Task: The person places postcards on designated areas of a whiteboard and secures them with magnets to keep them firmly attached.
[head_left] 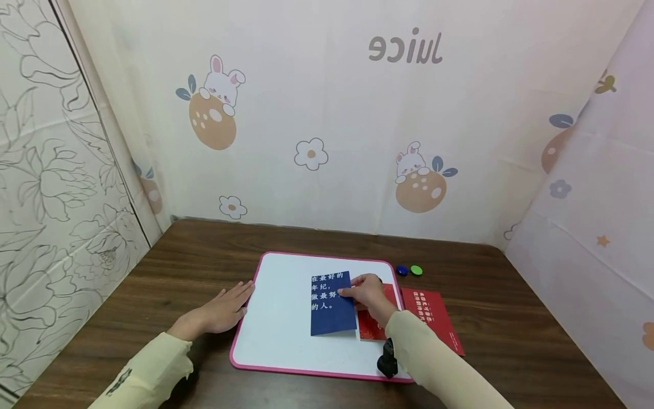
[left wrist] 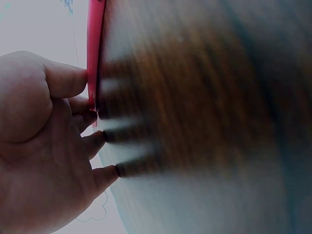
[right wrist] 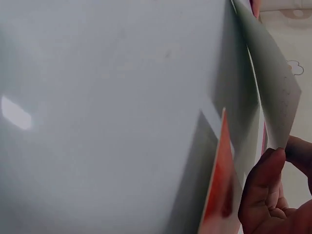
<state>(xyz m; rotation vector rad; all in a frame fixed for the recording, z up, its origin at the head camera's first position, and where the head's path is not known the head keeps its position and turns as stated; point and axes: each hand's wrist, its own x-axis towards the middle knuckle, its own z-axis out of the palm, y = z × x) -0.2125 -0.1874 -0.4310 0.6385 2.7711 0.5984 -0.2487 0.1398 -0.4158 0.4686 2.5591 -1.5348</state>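
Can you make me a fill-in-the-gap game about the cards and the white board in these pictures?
1. The right hand pinches the edge of the ____ card with white writing.
2. The left hand lies flat beside the whiteboard, whose frame is ____.
3. Next to the blue magnet on the table sits a ____ one.
4. The card lying off the board, on the table, is ____.

Missing words: blue; pink; green; red

Dark wood table, bunny-print fabric walls — floral panel left
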